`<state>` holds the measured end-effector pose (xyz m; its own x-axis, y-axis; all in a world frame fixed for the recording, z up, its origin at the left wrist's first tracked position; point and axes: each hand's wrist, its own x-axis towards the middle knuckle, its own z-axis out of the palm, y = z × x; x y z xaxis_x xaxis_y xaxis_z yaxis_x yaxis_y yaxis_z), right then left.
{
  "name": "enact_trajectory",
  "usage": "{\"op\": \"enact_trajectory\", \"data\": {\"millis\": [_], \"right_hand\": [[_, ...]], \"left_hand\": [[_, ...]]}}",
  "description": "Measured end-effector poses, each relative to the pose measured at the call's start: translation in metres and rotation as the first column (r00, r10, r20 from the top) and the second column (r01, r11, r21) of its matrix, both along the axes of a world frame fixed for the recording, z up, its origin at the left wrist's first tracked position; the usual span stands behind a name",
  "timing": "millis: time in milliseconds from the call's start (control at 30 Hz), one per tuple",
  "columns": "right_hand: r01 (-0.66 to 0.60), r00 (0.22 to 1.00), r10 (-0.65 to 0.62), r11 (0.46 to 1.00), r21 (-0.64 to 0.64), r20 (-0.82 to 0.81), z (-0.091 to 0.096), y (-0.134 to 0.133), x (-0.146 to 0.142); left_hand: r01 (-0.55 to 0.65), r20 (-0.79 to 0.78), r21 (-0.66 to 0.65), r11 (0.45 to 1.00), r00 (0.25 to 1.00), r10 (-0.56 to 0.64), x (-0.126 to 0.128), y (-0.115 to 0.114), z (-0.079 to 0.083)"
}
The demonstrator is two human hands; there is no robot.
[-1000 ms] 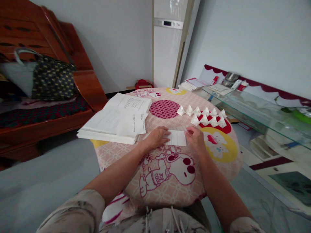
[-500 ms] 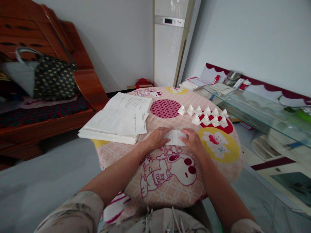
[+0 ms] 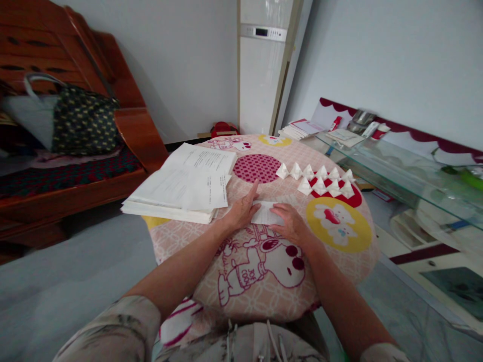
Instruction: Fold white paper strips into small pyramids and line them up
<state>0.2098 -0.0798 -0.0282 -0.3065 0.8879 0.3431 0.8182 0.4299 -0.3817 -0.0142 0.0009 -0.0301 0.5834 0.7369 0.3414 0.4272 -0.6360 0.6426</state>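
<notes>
A small white piece of folded paper (image 3: 265, 213) lies on the cloth-covered round table (image 3: 260, 306) in front of me. My left hand (image 3: 241, 210) is at its left edge, the thumb touching the paper and the fingers stretched out, the index pointing away from me. At the right edge, my right hand (image 3: 290, 223) has its thumb and fingers closed on the paper; its fingertips partly cover that end. Beyond my right hand stand several white folded paper pieces (image 3: 320, 186) with pointed tops, in two rows.
To the left is a thick stack of printed sheets (image 3: 169, 186), with a loose slip (image 3: 207, 191) on top. A glass shelf (image 3: 407, 171) with household items runs along the right. A wooden bench (image 3: 136, 130) holding a patterned bag (image 3: 83, 118) stands left.
My left fingers have opened outward, the index now pointing away from me. My right hand has shifted left over the paper's right end, and the paper has moved slightly left.
</notes>
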Motion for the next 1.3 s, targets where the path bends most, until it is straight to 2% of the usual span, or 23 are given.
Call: {"op": "enact_trajectory", "data": {"millis": [233,433,500,567,633,700,800,867,933,1000,1067,1167,1233,1300], "right_hand": [[-0.002,0.998,-0.001,0.999,0.046,0.056,0.002,-0.003,-0.01],[0.006,0.997,-0.014,0.994,0.111,0.072,0.01,-0.007,-0.017],[0.071,0.997,-0.075,0.986,0.153,0.017,0.014,-0.008,-0.018],[0.193,0.976,-0.168,0.961,0.199,-0.137,0.02,-0.009,-0.017],[0.323,0.898,-0.244,0.931,0.171,-0.367,0.027,-0.01,-0.016],[0.373,0.752,-0.291,0.928,0.017,-0.591,0.035,-0.01,-0.016],[0.224,0.493,-0.36,0.932,-0.284,-0.792,0.044,-0.009,-0.017],[0.091,0.416,-0.427,0.898,-0.431,-0.803,0.048,-0.009,-0.019],[-0.004,0.453,-0.473,0.847,-0.532,-0.756,0.048,-0.009,-0.021],[-0.052,0.546,-0.473,0.804,-0.592,-0.691,0.044,-0.01,-0.024],[-0.054,0.648,-0.432,0.795,-0.604,-0.627,0.039,-0.011,-0.025],[-0.031,0.759,-0.347,0.826,-0.563,-0.551,0.033,-0.01,-0.026],[-0.025,0.806,-0.3,0.844,-0.536,-0.51,0.033,-0.008,-0.026],[-0.016,0.841,-0.267,0.858,-0.513,-0.471,0.034,-0.007,-0.027]], "left_hand": [[-0.001,0.068,-0.017,1.0,0.998,0.002,-0.001,0.004,-0.003],[-0.044,0.128,-0.084,0.995,0.99,0.054,0.0,0.002,0.009],[-0.073,0.169,-0.126,0.989,0.981,0.094,-0.001,-0.001,0.015],[-0.092,0.235,-0.172,0.981,0.963,0.131,-0.002,-0.003,0.021],[-0.068,0.326,-0.216,0.974,0.935,0.138,-0.003,-0.004,0.026],[-0.016,0.431,-0.267,0.963,0.892,0.135,-0.002,-0.004,0.029],[0.053,0.531,-0.385,0.921,0.829,0.174,0.0,-0.004,0.031],[0.116,0.55,-0.485,0.867,0.811,0.199,0.002,-0.004,0.031],[0.185,0.541,-0.575,0.797,0.817,0.201,0.003,-0.006,0.031],[0.232,0.497,-0.638,0.734,0.853,0.162,0.002,-0.008,0.032],[0.245,0.413,-0.659,0.711,0.908,0.07,0.001,-0.009,0.034],[0.23,0.258,-0.593,0.771,0.962,-0.088,0.001,-0.01,0.037],[0.202,0.186,-0.526,0.826,0.975,-0.12,0.003,-0.011,0.038],[0.183,0.157,-0.498,0.848,0.98,-0.119,0.005,-0.011,0.038]]}}
